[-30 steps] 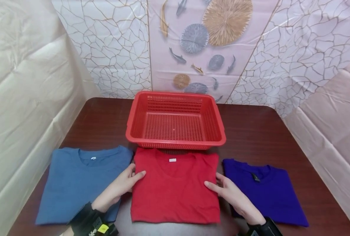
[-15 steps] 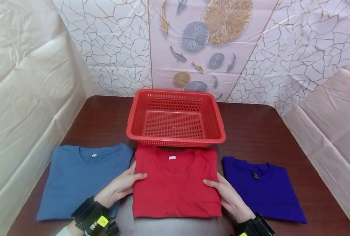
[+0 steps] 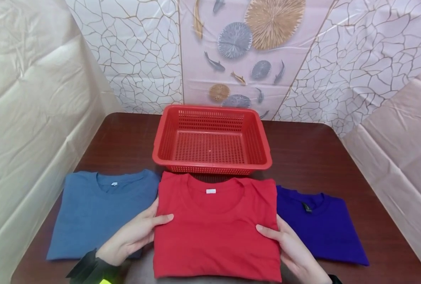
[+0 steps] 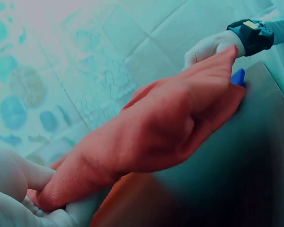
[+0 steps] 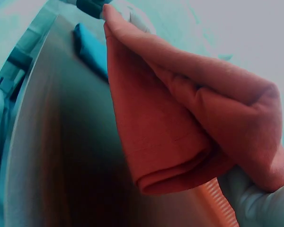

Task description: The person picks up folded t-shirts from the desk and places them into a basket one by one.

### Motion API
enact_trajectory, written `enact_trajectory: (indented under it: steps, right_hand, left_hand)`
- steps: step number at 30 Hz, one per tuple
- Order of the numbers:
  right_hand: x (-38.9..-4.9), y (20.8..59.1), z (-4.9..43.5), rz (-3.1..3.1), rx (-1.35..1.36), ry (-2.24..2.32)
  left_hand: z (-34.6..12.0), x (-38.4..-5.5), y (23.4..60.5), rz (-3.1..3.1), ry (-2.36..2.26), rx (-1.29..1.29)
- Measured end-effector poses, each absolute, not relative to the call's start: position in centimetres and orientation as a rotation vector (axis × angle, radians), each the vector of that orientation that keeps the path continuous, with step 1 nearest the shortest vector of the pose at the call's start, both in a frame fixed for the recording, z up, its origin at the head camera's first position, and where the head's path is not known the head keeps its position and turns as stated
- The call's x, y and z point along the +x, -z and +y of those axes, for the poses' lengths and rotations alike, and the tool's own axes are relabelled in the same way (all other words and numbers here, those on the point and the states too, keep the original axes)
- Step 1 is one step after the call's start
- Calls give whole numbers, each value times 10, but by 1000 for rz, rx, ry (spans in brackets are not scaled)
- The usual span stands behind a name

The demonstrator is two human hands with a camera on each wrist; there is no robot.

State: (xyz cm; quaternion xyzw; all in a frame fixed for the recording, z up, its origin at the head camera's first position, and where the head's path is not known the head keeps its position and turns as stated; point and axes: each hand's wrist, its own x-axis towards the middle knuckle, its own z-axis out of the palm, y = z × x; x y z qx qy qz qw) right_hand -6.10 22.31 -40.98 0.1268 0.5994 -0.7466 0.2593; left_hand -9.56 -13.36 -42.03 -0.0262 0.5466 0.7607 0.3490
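A folded red T-shirt (image 3: 217, 232) with a small white neck label is held up off the table by both hands, in the middle of the head view. My left hand (image 3: 133, 232) grips its left edge, thumb on top and fingers underneath. The right hand (image 3: 297, 248) grips the opposite edge the same way. Both wrist views show the red shirt (image 4: 132, 137) raised, its folded layers (image 5: 165, 142) hanging over the tabletop. Just beyond it stands a red plastic basket (image 3: 212, 163) with nothing inside.
On the left lies a folded blue T-shirt (image 3: 89, 217), partly behind my left forearm. A folded dark purple-blue T-shirt (image 3: 331, 228) lies on the right. The brown table (image 3: 302, 154) is bordered by patterned sheeting (image 3: 139, 59) at the back and plain sheeting along the sides.
The red T-shirt has gone from lying on the table to raised toward the camera. Both hands have closed on its side edges and come up with it. The basket and other shirts stay put.
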Motion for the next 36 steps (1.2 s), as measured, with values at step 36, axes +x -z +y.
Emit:
enact_trajectory:
  steps: [36]
  right_hand:
    - [-221, 314, 218, 1706, 175, 2199]
  left_hand:
    - [-128, -256, 318, 1457, -2071, -105]
